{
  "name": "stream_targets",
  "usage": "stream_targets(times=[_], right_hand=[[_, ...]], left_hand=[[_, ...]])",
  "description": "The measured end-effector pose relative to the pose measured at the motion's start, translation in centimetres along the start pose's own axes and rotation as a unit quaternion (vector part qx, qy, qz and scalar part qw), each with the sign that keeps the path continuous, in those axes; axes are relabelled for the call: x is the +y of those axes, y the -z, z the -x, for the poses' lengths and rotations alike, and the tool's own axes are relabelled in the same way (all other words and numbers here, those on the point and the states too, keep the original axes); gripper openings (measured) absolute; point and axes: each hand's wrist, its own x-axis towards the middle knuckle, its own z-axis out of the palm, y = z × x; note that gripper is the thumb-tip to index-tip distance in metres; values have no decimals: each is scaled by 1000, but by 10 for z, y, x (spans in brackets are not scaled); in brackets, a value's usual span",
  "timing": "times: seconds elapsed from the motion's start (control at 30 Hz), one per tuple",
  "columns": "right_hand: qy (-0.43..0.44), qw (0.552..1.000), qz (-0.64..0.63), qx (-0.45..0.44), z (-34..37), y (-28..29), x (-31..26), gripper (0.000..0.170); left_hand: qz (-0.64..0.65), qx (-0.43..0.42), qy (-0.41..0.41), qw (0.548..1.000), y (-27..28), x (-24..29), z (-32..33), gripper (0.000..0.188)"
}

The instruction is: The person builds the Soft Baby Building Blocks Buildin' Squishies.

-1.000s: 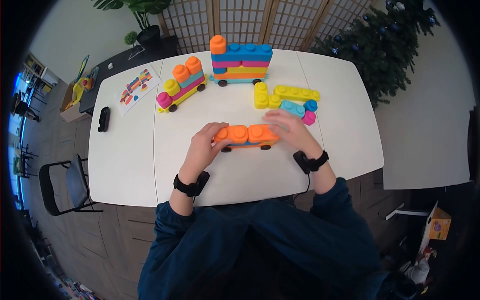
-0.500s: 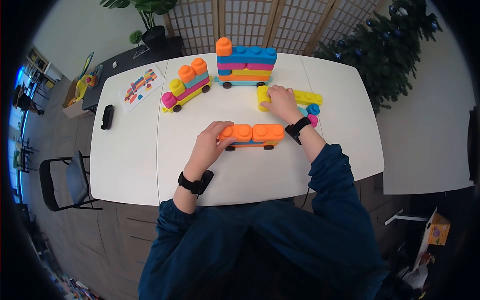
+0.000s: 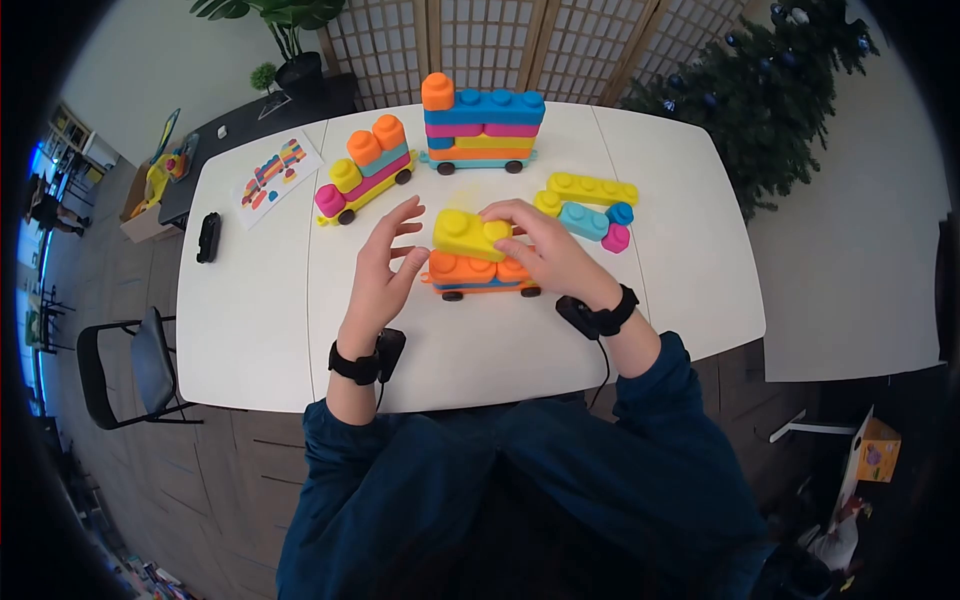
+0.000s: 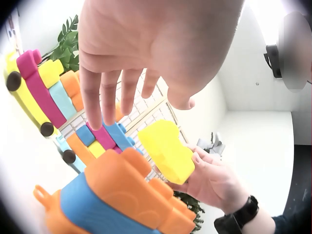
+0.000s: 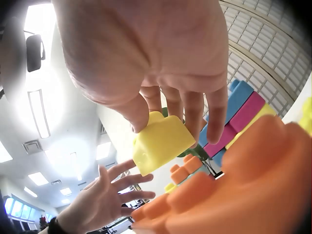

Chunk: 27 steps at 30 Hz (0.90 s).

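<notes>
My right hand [image 3: 550, 255] pinches a yellow toy building block [image 3: 462, 233] at its right end, thumb on the near side. The block is over an orange-topped toy wagon [image 3: 490, 290] and overlaps its top in the head view. In the left wrist view the yellow block [image 4: 168, 151] stands apart above the orange blocks [image 4: 117, 175]. My left hand [image 3: 378, 275] is left of the wagon, its fingers spread and holding nothing. In the right wrist view, the fingers of my left hand [image 5: 100, 200] are close to the yellow block [image 5: 163, 144].
Farther back stand a tall block wagon [image 3: 485, 130] and a smaller one [image 3: 368, 172]. To the right lie a long yellow block [image 3: 595, 188], a light blue block [image 3: 582, 220] and several small ones. A picture sheet [image 3: 278, 178] and a black case [image 3: 208, 238] lie at the left.
My right hand went to the loose blocks, took a yellow block and brought it back over the wagon. The left hand let go of the wagon and moved slightly left.
</notes>
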Motion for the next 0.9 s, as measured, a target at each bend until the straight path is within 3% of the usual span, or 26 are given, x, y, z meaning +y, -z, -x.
stream_targets(times=[0.03, 0.1, 0.17, 0.27, 0.33, 0.53, 0.9], right_hand=[[0, 1000, -1, 0, 2, -6, -1, 29], [-4, 1000, 3, -16, 5, -16, 2, 31], [6, 999, 26, -19, 7, -18, 7, 36], [-54, 998, -6, -15, 10, -22, 9, 37], [1, 1000, 25, 12, 12, -25, 15, 37], [-39, 999, 34, -6, 12, -24, 10, 37], [-3, 998, 68, -2, 14, -24, 13, 39]], left_hand=[[-1, 0, 0, 1000, 1, -2, -1, 53], [-34, -77, -36, 996, 2, -6, -2, 48], [-37, -79, -22, 996, -3, -4, 1, 43], [-54, -80, -10, 995, -7, -13, 3, 41], [-30, -74, -7, 997, -9, -15, 5, 37], [-9, -63, -9, 998, -11, -22, 9, 37], [-46, -71, -23, 996, -9, -26, 11, 40]])
